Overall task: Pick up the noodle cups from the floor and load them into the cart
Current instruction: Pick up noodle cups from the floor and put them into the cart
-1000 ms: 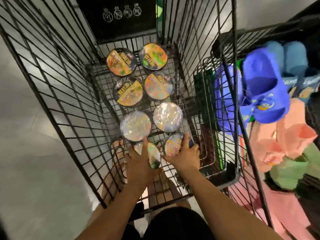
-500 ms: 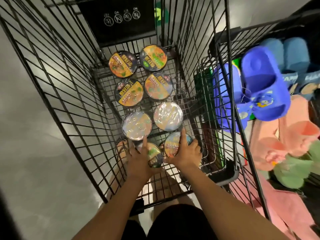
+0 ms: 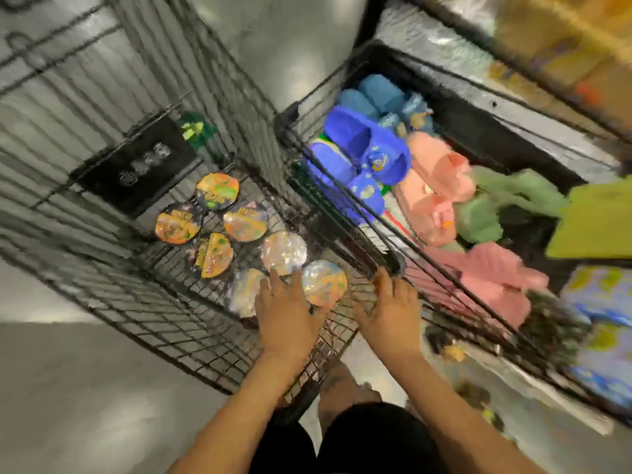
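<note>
The noodle cups [image 3: 284, 253] are judged light and fairly stiff, with thin walls that could dent under a hard squeeze and glossy film lids that look slippery and easily pierced; each is best taken around the rim or side wall with fingers spread, not pressed on the lid. Eight cups are seen from above as round lids, standing upright in loose pairs on the wire floor of the black cart [image 3: 102, 268], from the centre left of the frame down toward the middle. The farther lids are printed in orange, yellow and green on a dark ground; the nearer ones are washed out by glare. The picture is heavily blurred by motion, so print cannot be read. The left hand [image 3: 285, 311] is held flat and open, fingers loosely spread, over the two nearest cups, gripping nothing. The right hand [image 3: 390, 314] is likewise open and empty, beside the cart's right wall. Slippers [image 3: 367, 150] fill a neighbouring basket at the upper right.
</note>
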A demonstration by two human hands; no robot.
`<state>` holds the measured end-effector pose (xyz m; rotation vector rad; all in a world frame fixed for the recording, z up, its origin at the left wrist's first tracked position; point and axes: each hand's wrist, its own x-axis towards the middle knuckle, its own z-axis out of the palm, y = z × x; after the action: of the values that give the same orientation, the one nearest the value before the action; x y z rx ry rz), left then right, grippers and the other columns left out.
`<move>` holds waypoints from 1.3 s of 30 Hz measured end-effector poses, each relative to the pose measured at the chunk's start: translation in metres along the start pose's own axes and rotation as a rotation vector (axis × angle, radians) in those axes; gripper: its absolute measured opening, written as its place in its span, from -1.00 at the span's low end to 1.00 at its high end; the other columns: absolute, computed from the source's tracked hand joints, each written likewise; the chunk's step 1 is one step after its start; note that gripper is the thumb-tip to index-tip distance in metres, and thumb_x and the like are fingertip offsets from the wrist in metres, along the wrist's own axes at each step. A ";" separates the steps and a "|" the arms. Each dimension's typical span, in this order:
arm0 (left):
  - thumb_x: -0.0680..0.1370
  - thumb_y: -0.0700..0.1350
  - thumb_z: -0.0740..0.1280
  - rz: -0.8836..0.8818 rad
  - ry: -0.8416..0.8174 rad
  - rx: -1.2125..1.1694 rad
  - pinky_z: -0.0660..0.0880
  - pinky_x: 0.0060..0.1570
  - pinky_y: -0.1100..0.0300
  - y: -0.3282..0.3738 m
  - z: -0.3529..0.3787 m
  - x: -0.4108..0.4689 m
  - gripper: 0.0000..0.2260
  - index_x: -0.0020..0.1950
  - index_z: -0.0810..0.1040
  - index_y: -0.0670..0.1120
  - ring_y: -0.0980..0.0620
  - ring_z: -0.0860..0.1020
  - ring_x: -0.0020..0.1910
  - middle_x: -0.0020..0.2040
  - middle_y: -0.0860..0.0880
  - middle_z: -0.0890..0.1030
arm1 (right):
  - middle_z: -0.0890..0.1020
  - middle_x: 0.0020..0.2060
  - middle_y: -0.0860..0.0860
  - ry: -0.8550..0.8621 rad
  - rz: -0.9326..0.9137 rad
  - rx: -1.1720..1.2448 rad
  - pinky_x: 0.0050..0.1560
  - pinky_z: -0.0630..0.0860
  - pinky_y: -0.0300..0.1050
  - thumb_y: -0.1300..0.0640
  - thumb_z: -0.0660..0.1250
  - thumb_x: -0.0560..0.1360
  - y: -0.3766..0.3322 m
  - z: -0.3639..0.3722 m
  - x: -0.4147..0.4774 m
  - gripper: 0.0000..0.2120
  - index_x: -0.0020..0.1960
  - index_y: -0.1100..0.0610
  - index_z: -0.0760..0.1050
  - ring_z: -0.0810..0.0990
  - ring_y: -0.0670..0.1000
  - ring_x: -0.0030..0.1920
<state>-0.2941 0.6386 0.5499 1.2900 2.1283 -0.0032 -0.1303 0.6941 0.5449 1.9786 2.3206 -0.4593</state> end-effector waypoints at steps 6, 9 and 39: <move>0.53 0.35 0.16 0.434 0.010 0.321 0.02 0.48 -0.20 0.061 -0.026 -0.022 -0.22 0.59 -0.02 -0.02 -0.30 -0.02 0.53 0.57 -0.26 -0.02 | 0.48 0.18 0.32 0.149 0.464 0.111 0.14 0.46 0.20 -0.19 0.33 0.41 0.034 -0.009 -0.107 -0.23 0.44 0.26 0.29 0.45 0.34 0.18; 0.54 0.35 0.15 0.614 -0.048 0.451 -0.02 0.47 -0.21 0.090 -0.008 -0.060 -0.21 0.59 -0.06 -0.03 -0.31 -0.07 0.54 0.57 -0.27 -0.06 | 0.39 0.31 0.26 0.094 0.689 0.182 0.23 0.37 0.14 -0.25 0.33 0.44 0.047 -0.001 -0.172 -0.16 0.52 0.19 0.15 0.36 0.28 0.29; 0.52 0.33 0.21 1.563 -0.580 1.371 0.06 0.46 -0.18 0.110 0.392 -0.534 -0.18 0.60 -0.10 0.01 -0.29 0.00 0.53 0.57 -0.27 -0.05 | 0.33 0.38 0.19 -0.138 1.939 0.862 0.31 0.36 0.08 -0.34 0.20 0.48 0.176 0.152 -0.786 -0.12 0.58 0.07 -0.09 0.32 0.20 0.38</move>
<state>0.1629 0.1469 0.5513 2.7940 -0.0227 -1.1007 0.1565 -0.0738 0.5507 2.9670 -0.6496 -1.1447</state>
